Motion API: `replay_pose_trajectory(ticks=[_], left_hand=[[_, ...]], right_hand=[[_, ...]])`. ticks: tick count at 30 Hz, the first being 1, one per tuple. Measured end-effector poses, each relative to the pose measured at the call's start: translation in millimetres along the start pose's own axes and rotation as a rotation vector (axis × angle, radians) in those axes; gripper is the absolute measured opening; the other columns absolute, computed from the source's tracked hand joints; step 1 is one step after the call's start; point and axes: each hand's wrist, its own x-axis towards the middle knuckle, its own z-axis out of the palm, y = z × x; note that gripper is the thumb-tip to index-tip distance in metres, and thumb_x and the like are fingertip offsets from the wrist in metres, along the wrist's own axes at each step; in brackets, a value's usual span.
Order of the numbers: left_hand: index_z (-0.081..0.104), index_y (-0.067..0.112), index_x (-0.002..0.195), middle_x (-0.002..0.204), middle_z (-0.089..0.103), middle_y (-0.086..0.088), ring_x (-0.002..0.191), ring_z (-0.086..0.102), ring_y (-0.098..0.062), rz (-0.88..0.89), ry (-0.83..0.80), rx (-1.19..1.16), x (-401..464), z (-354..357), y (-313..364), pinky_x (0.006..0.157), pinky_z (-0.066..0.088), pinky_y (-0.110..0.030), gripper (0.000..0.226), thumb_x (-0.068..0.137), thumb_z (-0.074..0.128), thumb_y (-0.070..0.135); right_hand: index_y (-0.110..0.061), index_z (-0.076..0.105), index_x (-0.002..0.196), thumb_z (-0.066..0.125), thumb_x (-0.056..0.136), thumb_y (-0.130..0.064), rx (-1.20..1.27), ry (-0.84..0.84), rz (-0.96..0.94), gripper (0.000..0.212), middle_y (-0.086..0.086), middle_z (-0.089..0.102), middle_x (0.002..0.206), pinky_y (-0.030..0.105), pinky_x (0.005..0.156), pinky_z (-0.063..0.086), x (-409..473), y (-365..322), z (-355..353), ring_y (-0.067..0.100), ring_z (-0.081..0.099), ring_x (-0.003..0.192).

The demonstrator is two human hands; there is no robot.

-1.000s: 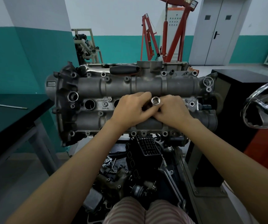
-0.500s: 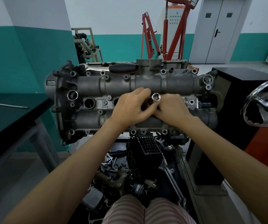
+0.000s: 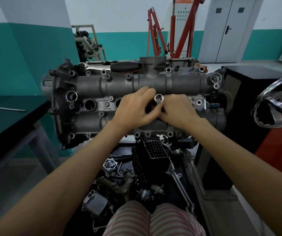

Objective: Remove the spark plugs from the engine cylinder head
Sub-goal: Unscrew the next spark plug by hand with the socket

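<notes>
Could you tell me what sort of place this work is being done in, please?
Most likely an automotive workshop, perhaps a training one. An engine cylinder head sits mounted at working height, a red engine hoist stands by the far wall, and loose engine parts lie in a heap below.

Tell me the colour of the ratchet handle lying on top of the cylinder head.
Black, on the ratchet handle; the head view shows it.

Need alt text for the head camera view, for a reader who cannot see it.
Both hands, left hand and right hand, grip a chrome socket standing up from the middle of a grey engine cylinder head. An open plug hole shows to the left; a black-handled tool lies along the far edge.
</notes>
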Motion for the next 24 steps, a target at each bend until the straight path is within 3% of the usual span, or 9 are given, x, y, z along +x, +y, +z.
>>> replay_pose_trajectory(ticks=[5,10,13,16,19,24], left_hand=[[0.050,0.003,0.068,0.066,0.051,-0.011,0.049,0.046,-0.027,-0.047,0.029,0.052,-0.1,2.0,0.5,0.044,0.032,-0.028,0.026,0.082,0.049,0.024],[0.047,0.012,0.058,0.054,0.052,-0.006,0.048,0.052,-0.027,-0.016,0.040,0.041,-0.1,2.7,-3.5,0.045,0.034,-0.028,0.037,0.087,0.062,0.030],[0.042,0.012,0.064,0.062,0.041,0.002,0.050,0.043,-0.021,-0.008,0.020,0.004,0.2,0.3,-1.0,0.046,0.031,-0.027,0.033,0.086,0.051,0.034],[0.048,0.005,0.071,0.068,0.041,0.001,0.052,0.040,-0.019,-0.007,0.008,-0.010,0.4,-0.5,0.9,0.046,0.031,-0.027,0.027,0.082,0.046,0.029],[0.050,0.005,0.067,0.059,0.047,-0.003,0.047,0.044,-0.023,-0.031,0.029,0.019,-0.9,0.6,2.0,0.044,0.032,-0.027,0.024,0.080,0.047,0.025],[0.054,0.009,0.057,0.049,0.055,-0.007,0.044,0.051,-0.026,-0.045,0.058,0.003,-2.6,1.8,-1.9,0.046,0.030,-0.025,0.036,0.085,0.053,0.032]], right_hand=[[-0.011,0.048,0.088,0.049,0.083,-0.043,0.003,-0.002,-0.005,0.033,0.005,0.064,0.075,0.029,0.051,0.025,-0.5,0.2,1.5,0.029,0.060,0.067],[-0.014,0.067,0.082,0.052,0.085,-0.044,-0.012,0.006,0.036,0.033,0.008,0.066,0.070,0.028,0.055,0.025,-0.7,2.3,2.3,0.029,0.061,0.070],[-0.010,0.058,0.069,0.058,0.084,-0.032,0.022,0.016,0.027,0.027,0.012,0.064,0.065,0.029,0.053,0.024,-1.6,0.7,1.3,0.035,0.058,0.062],[-0.011,0.050,0.078,0.052,0.082,-0.035,0.014,-0.009,0.017,0.024,0.007,0.064,0.073,0.029,0.053,0.027,-0.9,-1.0,-0.4,0.031,0.060,0.067],[-0.013,0.044,0.083,0.052,0.081,-0.040,0.036,0.002,0.012,0.028,0.004,0.062,0.075,0.029,0.052,0.027,-0.9,-0.1,0.4,0.029,0.059,0.068],[-0.013,0.067,0.086,0.049,0.085,-0.046,-0.009,0.015,0.019,0.038,0.007,0.067,0.074,0.028,0.056,0.030,-0.7,2.5,2.3,0.029,0.062,0.072]])
